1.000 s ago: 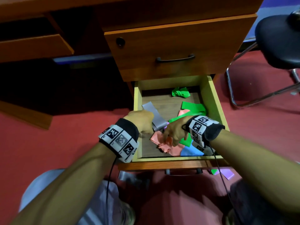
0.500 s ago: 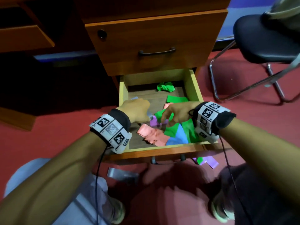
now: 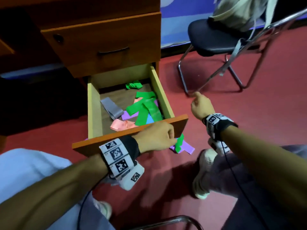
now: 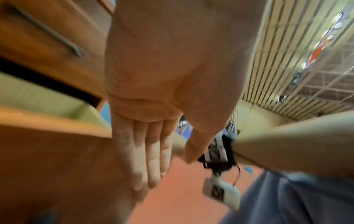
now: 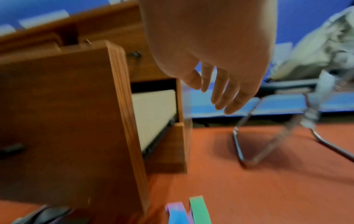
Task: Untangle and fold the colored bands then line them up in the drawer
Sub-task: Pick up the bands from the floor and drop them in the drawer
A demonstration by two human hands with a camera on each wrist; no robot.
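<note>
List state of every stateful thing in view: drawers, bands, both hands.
bottom drawer: pulled open
upper drawer: closed
bands in drawer: loose, overlapping, not lined up
grey band: folded, lying apart at left
bands on floor: green over purple, outside the drawer
left hand: empty, fingers straight in the wrist view, reaching toward floor bands
right hand: empty, fingers relaxed, over the floor

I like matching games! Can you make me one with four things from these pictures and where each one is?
Things:
1. grey band
2. pink band
3. purple band
4. chair

Places:
A. on the red floor, in front of the drawer
B. near the front of the drawer
C. right of the drawer, on the floor
D. left side of the drawer

Pairs: 1-D, 2-B, 3-A, 4-C
</note>
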